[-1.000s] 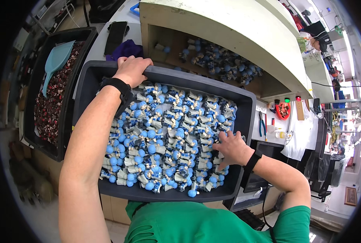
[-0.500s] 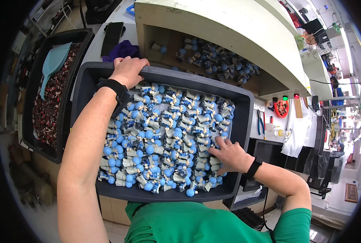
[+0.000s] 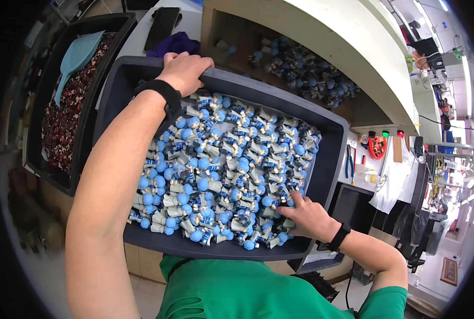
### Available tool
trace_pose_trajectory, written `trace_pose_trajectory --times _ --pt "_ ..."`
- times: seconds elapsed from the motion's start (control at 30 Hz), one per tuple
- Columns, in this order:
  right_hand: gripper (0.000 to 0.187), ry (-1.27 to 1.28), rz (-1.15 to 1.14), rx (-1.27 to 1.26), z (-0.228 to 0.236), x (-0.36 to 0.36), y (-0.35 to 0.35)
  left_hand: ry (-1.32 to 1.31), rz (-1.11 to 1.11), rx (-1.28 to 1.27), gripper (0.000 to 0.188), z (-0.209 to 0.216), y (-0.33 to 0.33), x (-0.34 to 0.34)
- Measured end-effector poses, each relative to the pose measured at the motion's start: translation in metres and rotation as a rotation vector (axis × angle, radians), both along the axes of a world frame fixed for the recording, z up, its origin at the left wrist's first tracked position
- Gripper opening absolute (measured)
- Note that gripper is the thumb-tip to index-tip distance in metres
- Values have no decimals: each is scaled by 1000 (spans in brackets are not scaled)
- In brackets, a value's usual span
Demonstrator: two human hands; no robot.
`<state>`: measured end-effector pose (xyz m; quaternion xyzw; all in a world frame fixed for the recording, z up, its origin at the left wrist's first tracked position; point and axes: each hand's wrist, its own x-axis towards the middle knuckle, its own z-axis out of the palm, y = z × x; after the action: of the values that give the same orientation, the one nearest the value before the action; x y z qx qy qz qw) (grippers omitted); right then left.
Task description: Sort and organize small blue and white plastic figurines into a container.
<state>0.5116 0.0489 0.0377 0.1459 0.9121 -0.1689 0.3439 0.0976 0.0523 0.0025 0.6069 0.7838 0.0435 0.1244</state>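
A large dark grey plastic tray [image 3: 330, 135] lies in front of me, lined with rows of small figurines [image 3: 216, 181] with round blue heads, grey capes and blue-striped bodies. My left hand [image 3: 184, 73] holds the tray's far rim near its left corner, fingers curled over the edge. At the tray's right side, my right hand [image 3: 314, 219] rests low over the figurines with its fingers apart. Its fingertips touch the figurines there, and one blue head shows between them; whether any is gripped is hard to see. Black bands circle both wrists.
Beyond the tray, a cream housing [image 3: 301, 32] has an opening with more figurines [image 3: 314, 74] heaped inside. To the left, a black bin [image 3: 80, 175] holds dark red and white bits and a light blue dustpan [image 3: 80, 56]. Pliers [image 3: 349, 161] and a red bowl [image 3: 377, 147] are at the right.
My right hand has shifted slightly nearer to me over the figurines, with its fingers still apart. My left hand keeps its hold on the rim. The whole view has tilted a little.
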Motion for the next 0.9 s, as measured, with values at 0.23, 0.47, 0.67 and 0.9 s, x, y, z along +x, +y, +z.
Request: trace_pose_trajectory --times 0.23,0.47,0.67,0.9 --pt "58 -11 -150 -92 6 -3 4 4 17 -41 42 0 0 0" --pt "47 178 -914 -665 20 -3 51 2 -10 31 36 -2 0 1" --pt "52 804 -1421 -920 55 30 102 -34 10 -7 36 6 -1 2" --pt "38 1144 -2051 -1015 -9 114 181 -6 -23 79 31 5 -5 2"
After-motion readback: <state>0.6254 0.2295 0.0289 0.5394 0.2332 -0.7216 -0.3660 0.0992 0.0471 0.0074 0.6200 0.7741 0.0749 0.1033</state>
